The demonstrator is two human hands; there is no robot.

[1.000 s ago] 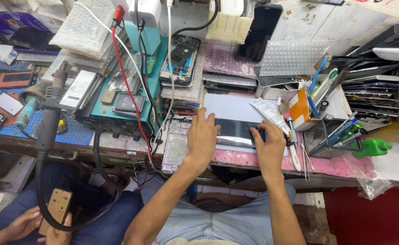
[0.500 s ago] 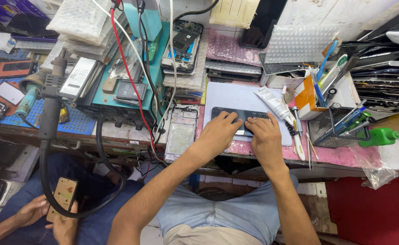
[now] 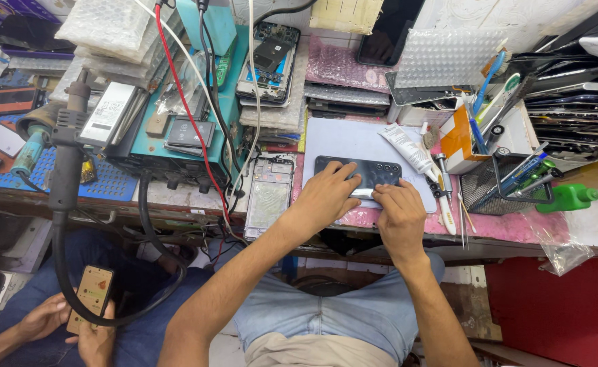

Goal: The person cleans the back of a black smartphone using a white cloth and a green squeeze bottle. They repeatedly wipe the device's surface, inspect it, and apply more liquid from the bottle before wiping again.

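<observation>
Crowded bench (image 3: 516,228), hands on phone (image 3: 373,171)

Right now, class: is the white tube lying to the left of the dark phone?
No: the white tube lies right of the dark phone, which both hands press.

Tool basket (image 3: 509,183) right (mat (image 3: 343,139) bare behind)

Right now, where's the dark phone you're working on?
In the head view, the dark phone lies back-up on the grey mat, right of centre, under the left hand and right hand, just left of the white tube.
</observation>
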